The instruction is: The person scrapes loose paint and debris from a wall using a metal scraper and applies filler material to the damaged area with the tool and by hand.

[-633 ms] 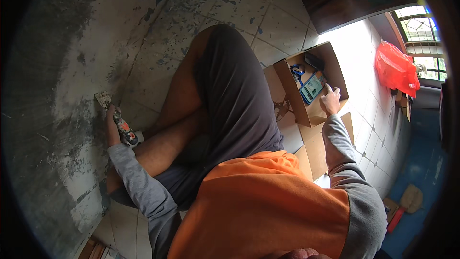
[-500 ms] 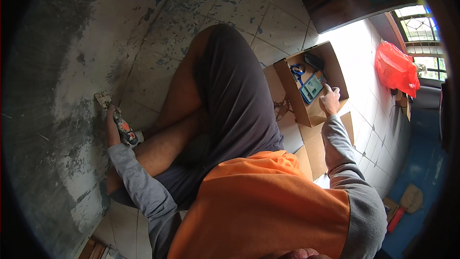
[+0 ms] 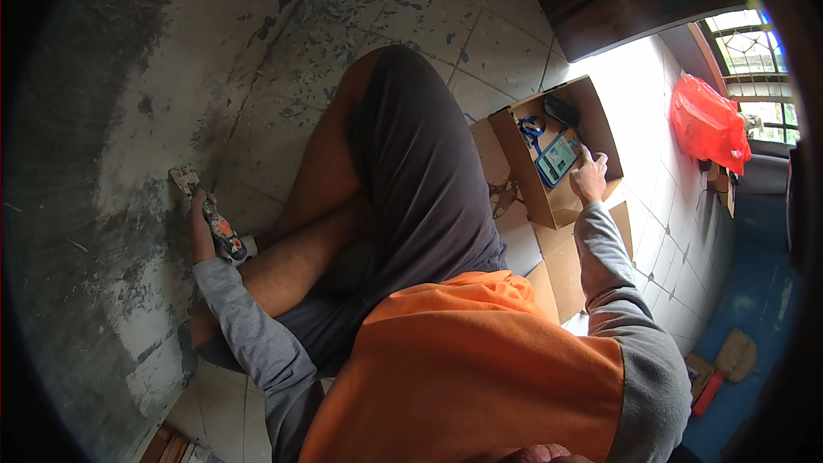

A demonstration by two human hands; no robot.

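Observation:
My left hand (image 3: 199, 213) is closed around a scraper beside the patchy wall. The scraper's blade (image 3: 183, 177) is caked with pale residue, and its dark handle (image 3: 225, 236) carries orange marks. Over a cardboard box (image 3: 557, 213) on my right, my right hand (image 3: 589, 177) reaches in with its index finger stretched toward a phone (image 3: 556, 160) and nothing gripped. The phone has a lit screen and a blue edge, and lies face up in the box. Next to it are a blue-handled tool (image 3: 531, 127), partly hidden, and a black object (image 3: 561, 109).
Paint flakes (image 3: 411, 13) litter the tiled floor along the wall (image 3: 129, 154). A dark wooden piece of furniture (image 3: 617, 0) overhangs the far right. A red plastic bag (image 3: 710, 124) hangs near the window (image 3: 754, 60). A red-handled brush (image 3: 708, 392) lies at the lower right.

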